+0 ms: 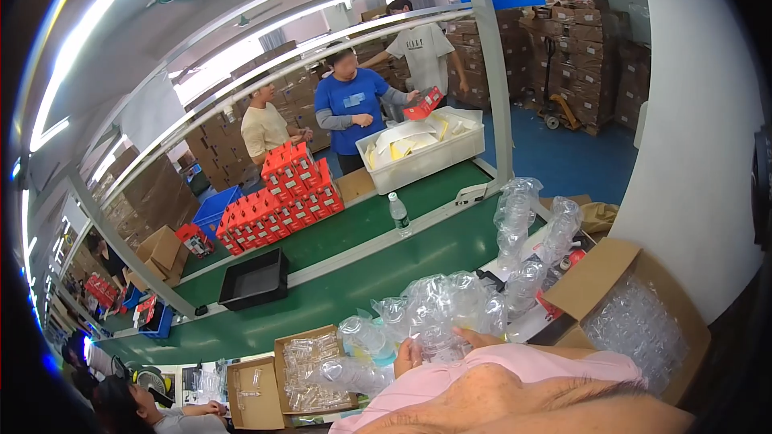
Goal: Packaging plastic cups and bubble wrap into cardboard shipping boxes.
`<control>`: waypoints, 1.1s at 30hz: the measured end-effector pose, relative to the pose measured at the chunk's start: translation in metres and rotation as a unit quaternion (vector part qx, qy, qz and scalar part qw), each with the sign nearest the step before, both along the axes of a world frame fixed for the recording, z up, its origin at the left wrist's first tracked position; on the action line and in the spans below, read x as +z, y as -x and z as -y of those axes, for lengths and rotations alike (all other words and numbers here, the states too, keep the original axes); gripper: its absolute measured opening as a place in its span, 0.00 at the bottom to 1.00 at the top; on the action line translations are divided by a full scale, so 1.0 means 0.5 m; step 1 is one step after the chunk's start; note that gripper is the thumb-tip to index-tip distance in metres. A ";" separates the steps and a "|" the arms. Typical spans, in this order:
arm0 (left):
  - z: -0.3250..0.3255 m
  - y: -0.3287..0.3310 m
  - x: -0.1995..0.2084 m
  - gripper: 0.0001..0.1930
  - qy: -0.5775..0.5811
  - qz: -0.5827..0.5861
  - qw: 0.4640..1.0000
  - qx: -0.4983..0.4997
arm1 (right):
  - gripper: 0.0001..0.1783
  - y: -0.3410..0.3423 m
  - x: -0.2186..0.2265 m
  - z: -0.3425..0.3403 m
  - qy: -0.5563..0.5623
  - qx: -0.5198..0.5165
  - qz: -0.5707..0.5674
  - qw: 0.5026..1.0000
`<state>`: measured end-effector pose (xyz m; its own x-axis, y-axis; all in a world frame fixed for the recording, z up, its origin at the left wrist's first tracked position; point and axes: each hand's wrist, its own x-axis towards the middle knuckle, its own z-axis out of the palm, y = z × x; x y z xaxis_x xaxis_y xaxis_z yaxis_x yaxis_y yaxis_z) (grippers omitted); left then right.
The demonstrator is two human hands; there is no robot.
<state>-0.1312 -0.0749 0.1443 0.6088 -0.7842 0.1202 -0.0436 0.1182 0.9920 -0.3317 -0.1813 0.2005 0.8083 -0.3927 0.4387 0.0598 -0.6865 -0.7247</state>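
A stack of clear, rounded plastic shells (438,313) stands in front of my chest at the near edge of the workbench. My left hand (408,357) grips its lower left side, the fingers curled. On the right side my right hand (476,338) closes on the same plastic, its fingers partly hidden by the shells and my pink clothing. More nested clear shells (515,225) rise in tall stacks to the right. Just left of my hands lies another clear shell stack (350,374), beside an open carton (281,354) of small clear tubes.
A large carton (599,277) of clear plastic pieces stands at right. Across the green conveyor (346,273) are a black tray (253,280), a water bottle (400,214), red boxes (281,201) and a white bin (426,153). Several people stand beyond; another person (173,414) sits at lower left.
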 end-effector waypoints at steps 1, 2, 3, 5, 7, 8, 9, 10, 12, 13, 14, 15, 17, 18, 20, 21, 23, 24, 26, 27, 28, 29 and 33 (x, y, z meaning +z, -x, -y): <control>-0.004 -0.014 -0.012 0.17 -0.010 0.016 1.000 -0.013 | 0.41 0.001 0.009 -0.002 0.038 0.006 0.013 0.999; -0.006 -0.020 -0.012 0.16 -0.023 0.031 0.999 -0.026 | 0.39 0.002 0.014 -0.002 0.075 0.010 0.025 0.997; -0.008 -0.021 -0.013 0.16 -0.023 0.030 0.999 -0.024 | 0.39 0.000 0.007 0.000 0.075 0.013 0.024 0.997; -0.013 -0.020 -0.007 0.16 0.004 -0.076 0.995 -0.061 | 0.35 -0.008 -0.004 0.002 0.069 -0.040 -0.025 0.996; -0.021 -0.020 0.005 0.16 0.000 -0.090 0.994 -0.069 | 0.33 -0.013 0.012 -0.003 0.067 -0.051 -0.052 0.995; -0.026 -0.022 0.013 0.16 -0.006 -0.100 0.991 -0.085 | 0.30 -0.017 0.021 -0.008 0.064 -0.069 -0.076 0.993; -0.030 -0.021 0.022 0.16 -0.006 -0.100 0.992 -0.082 | 0.30 -0.021 0.013 -0.007 0.064 -0.067 -0.076 0.993; -0.033 -0.019 0.030 0.17 0.016 -0.110 0.989 -0.094 | 0.29 -0.025 -0.003 -0.004 0.095 -0.099 -0.060 0.989; -0.042 -0.021 0.024 0.17 0.038 -0.119 0.987 -0.101 | 0.27 -0.024 -0.017 -0.007 0.125 -0.126 -0.043 0.983; -0.044 -0.028 0.005 0.18 0.016 -0.090 0.992 -0.089 | 0.28 -0.022 -0.020 -0.009 0.114 -0.122 -0.053 0.984; -0.043 -0.028 0.012 0.19 -0.007 -0.061 0.995 -0.076 | 0.29 -0.022 -0.016 -0.009 0.104 -0.118 -0.064 0.985; -0.049 -0.026 0.021 0.19 -0.006 -0.062 0.995 -0.073 | 0.29 -0.021 -0.008 -0.009 0.105 -0.115 -0.065 0.986; -0.062 -0.020 0.053 0.19 -0.066 0.131 0.987 -0.065 | 0.32 -0.015 0.017 -0.011 -0.029 -0.006 -0.049 0.998; -0.059 -0.025 0.065 0.19 -0.067 0.131 0.987 -0.062 | 0.32 -0.014 0.020 -0.014 -0.028 -0.004 -0.050 0.998; -0.058 -0.032 0.077 0.20 -0.108 0.166 0.977 -0.078 | 0.35 -0.019 0.023 -0.024 -0.016 -0.013 -0.033 0.999; -0.052 -0.041 0.046 0.19 -0.084 0.124 0.985 -0.082 | 0.34 -0.022 0.050 -0.030 -0.034 -0.020 -0.081 0.996; -0.048 -0.057 0.030 0.19 -0.125 0.086 0.985 -0.083 | 0.28 -0.029 0.049 -0.015 -0.021 -0.012 -0.146 0.989; -0.047 -0.056 0.041 0.19 -0.147 0.063 0.983 -0.088 | 0.26 -0.031 0.045 -0.006 -0.005 -0.006 -0.177 0.984; -0.056 -0.056 0.023 0.21 -0.128 0.051 0.986 -0.096 | 0.23 -0.027 0.065 -0.023 -0.007 -0.028 -0.206 0.978; -0.061 -0.058 0.013 0.23 -0.107 0.039 0.988 -0.101 | 0.20 -0.027 0.079 -0.028 -0.007 -0.046 -0.235 0.971; -0.061 -0.062 0.003 0.23 -0.111 0.039 0.988 -0.101 | 0.20 -0.029 0.081 -0.022 -0.010 -0.046 -0.235 0.971; -0.065 -0.061 -0.002 0.24 -0.091 0.026 0.989 -0.116 | 0.16 -0.025 0.076 -0.020 -0.016 -0.040 -0.224 0.974; -0.082 -0.042 0.035 0.28 -0.096 0.121 0.979 -0.136 | 0.11 -0.009 0.045 -0.004 -0.020 -0.019 -0.173 0.984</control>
